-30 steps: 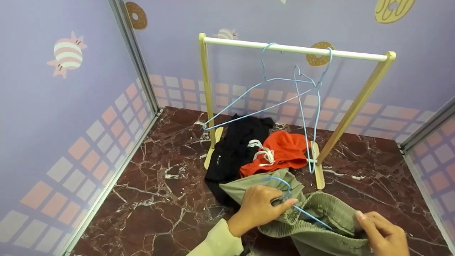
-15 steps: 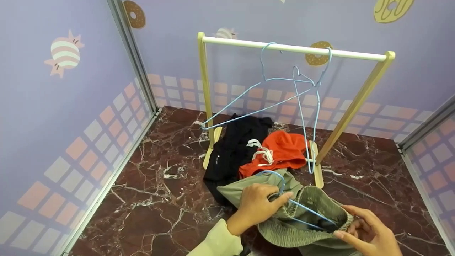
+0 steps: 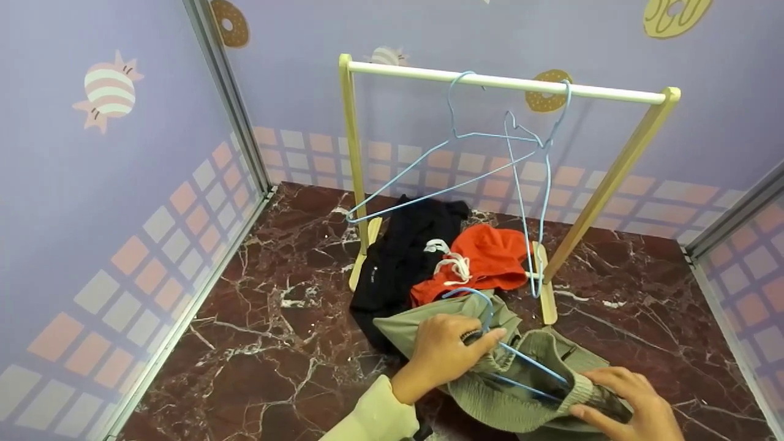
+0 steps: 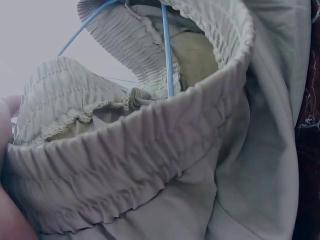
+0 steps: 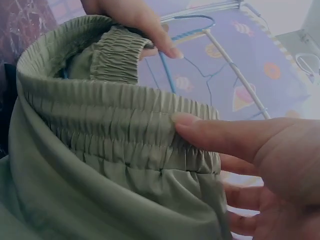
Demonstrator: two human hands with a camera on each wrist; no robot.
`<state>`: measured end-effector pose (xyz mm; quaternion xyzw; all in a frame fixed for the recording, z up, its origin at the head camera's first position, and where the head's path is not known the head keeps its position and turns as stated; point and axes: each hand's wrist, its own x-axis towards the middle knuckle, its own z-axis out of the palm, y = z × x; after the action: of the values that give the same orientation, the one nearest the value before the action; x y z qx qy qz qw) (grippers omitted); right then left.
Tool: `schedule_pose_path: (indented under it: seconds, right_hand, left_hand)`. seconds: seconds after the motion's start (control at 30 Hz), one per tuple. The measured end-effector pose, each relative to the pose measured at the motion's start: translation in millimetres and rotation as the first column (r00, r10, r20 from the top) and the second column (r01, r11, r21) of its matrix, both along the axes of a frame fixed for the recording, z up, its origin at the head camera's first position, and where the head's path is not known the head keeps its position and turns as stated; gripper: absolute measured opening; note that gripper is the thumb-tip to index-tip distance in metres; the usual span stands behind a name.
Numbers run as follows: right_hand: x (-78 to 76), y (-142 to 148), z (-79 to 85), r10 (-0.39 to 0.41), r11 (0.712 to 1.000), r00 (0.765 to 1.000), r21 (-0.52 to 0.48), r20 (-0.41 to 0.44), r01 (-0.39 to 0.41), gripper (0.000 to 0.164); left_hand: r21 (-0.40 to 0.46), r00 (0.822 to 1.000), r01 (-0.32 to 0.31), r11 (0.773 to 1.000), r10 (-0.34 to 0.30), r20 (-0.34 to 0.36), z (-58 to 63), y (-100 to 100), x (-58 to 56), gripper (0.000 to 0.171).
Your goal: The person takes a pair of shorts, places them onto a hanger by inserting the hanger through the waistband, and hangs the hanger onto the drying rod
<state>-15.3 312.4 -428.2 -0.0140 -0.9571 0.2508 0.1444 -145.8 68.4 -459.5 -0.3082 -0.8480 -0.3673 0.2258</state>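
Note:
A pair of olive-green pants (image 3: 499, 413) with a gathered elastic waistband lies bunched at the front. My left hand (image 3: 441, 352) grips a blue wire hanger (image 3: 489, 311) just below its hook, together with the left part of the waistband. The hanger's lower wires run into the waist opening, and their far end is hidden by the cloth. At the opening's right end, my right hand (image 3: 640, 401) pinches the waistband. The right wrist view shows that thumb (image 5: 187, 122) on the outside of the elastic, the other fingers behind it. In the left wrist view, a hanger wire (image 4: 167, 50) crosses the opening.
Behind the pants stands a small wooden rack (image 3: 612, 184) with a white rail (image 3: 404, 73). Two blue hangers (image 3: 398, 177) hang from it. Black clothing (image 3: 392, 275) and an orange-red garment (image 3: 490, 257) with white drawstrings lie beneath. Patterned panels surround the marbled floor (image 3: 257, 380).
My right hand has moved left along with its end of the waistband, bringing it around the hanger's end. My left hand keeps its grip, and the hook has tilted slightly left and up.

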Motion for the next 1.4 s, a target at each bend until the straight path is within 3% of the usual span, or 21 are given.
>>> schedule_pose_path:
  seconds: [0.2, 0.27, 0.37, 0.53, 0.63, 0.77, 0.87, 1.0, 1.1, 1.23, 1.4]
  right_hand:
    - [-3.3, -2.4, -2.0, 0.046, 0.998, 0.985, -0.056, 0.169, -0.037, 0.042]
    - [-4.3, -2.2, -3.3, 0.058, 0.997, 0.985, -0.068, 0.163, -0.047, 0.033]
    - [-4.9, -1.7, -5.5, 0.067, 0.995, 0.994, -0.079, 0.087, -0.060, 0.025]
    - [-3.5, 3.1, -5.5, 0.054, 0.996, 0.999, -0.075, -0.001, -0.054, 0.024]
    - [-1.4, 7.3, -3.8, 0.029, 0.999, 0.999, -0.046, 0.014, -0.028, 0.023]
    - [-1.1, 9.3, -0.9, 0.035, 0.999, 0.994, -0.003, 0.107, -0.035, 0.024]
    - [-4.1, 10.3, 0.0, 0.132, 0.991, 0.964, -0.025, 0.229, -0.130, 0.027]
    - [-11.1, 12.8, -4.8, 0.306, 0.950, 0.901, -0.035, 0.306, -0.311, 0.029]
    - [-16.9, 10.6, -9.4, 0.369, 0.921, 0.860, -0.016, 0.351, -0.389, 0.026]
    - [-21.7, 3.6, -12.1, 0.381, 0.917, 0.815, -0.063, 0.436, -0.395, 0.024]
    - [-23.2, -2.5, -12.0, 0.345, 0.933, 0.806, -0.085, 0.480, -0.348, 0.032]
  left_hand:
    - [0.017, 1.000, 0.007, 1.000, -0.007, -0.014, 1.6, -1.4, 0.0, 0.055]
    - [0.021, 1.000, 0.011, 1.000, -0.011, -0.010, 1.8, -2.1, -0.2, 0.055]
    - [0.028, 1.000, 0.014, 1.000, -0.014, -0.007, 1.7, -3.7, -0.8, 0.055]
    - [0.061, 1.000, 0.024, 0.998, -0.024, 0.004, 1.4, -5.5, -3.6, 0.055]
    - [0.071, 0.999, 0.031, 0.997, -0.032, 0.015, 1.0, -6.3, -4.6, 0.055]
    - [0.073, 0.999, 0.045, 0.996, -0.045, -0.002, 2.4, -5.7, -4.1, 0.054]
    - [0.058, 0.999, 0.054, 0.997, -0.054, -0.006, 3.6, -4.7, -2.2, 0.054]
    - [0.012, 0.998, 0.068, 0.998, -0.069, 0.009, 5.2, -3.6, 0.8, 0.055]
    - [-0.009, 0.996, 0.088, 0.996, -0.088, 0.009, 6.1, -3.0, 2.2, 0.055]
    - [-0.025, 0.994, 0.104, 0.994, -0.104, 0.018, 6.0, -3.0, 3.1, 0.055]
    - [-0.028, 0.995, 0.104, 0.994, -0.104, 0.009, 4.0, -3.9, 1.7, 0.056]
